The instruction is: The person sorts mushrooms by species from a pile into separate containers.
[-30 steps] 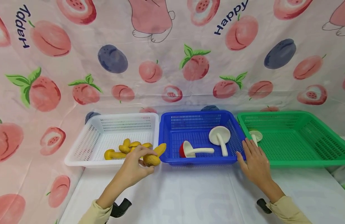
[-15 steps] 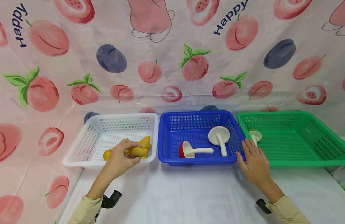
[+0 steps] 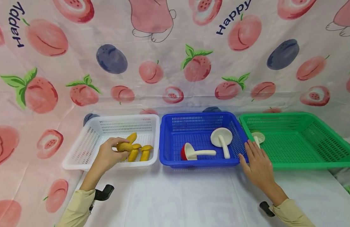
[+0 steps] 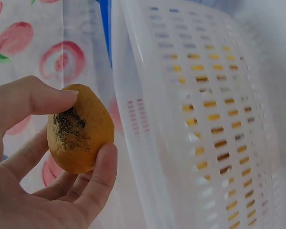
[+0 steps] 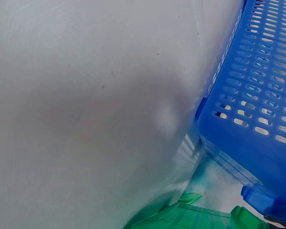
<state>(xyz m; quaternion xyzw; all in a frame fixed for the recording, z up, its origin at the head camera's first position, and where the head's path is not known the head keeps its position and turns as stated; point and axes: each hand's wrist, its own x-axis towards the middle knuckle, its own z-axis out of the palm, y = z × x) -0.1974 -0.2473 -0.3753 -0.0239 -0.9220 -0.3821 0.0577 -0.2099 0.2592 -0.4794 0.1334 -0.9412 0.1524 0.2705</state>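
Observation:
In the head view, my left hand (image 3: pixel 105 156) pinches a yellow mushroom (image 3: pixel 124 147) above the front left part of the white basket (image 3: pixel 123 117). The left wrist view shows thumb and fingers around the mushroom's rounded end (image 4: pixel 88 124), which bears a dark, rough patch. Two more yellow mushrooms, one upright-looking (image 3: pixel 145 154) and one beside it (image 3: pixel 133 154), lie in that basket; the hand hides part of its contents. With fingers straight, my right hand (image 3: pixel 258 165) rests at the adjoining rims of the blue basket (image 3: pixel 203 163) and the green basket (image 3: pixel 308 165).
Inside the blue basket lie a red-capped mushroom (image 3: pixel 189 152) and a mushroom with a white underside (image 3: pixel 221 137). The green basket holds a pale mushroom (image 3: pixel 258 137) at its left wall. A white cloth (image 3: pixel 186 198) covers the table; fruit-print fabric (image 3: pixel 175 56) hangs behind.
My left hand has moved left with the yellow mushroom, from near the white basket's right rim to farther inside, uncovering other mushrooms. The right hand stays where it was.

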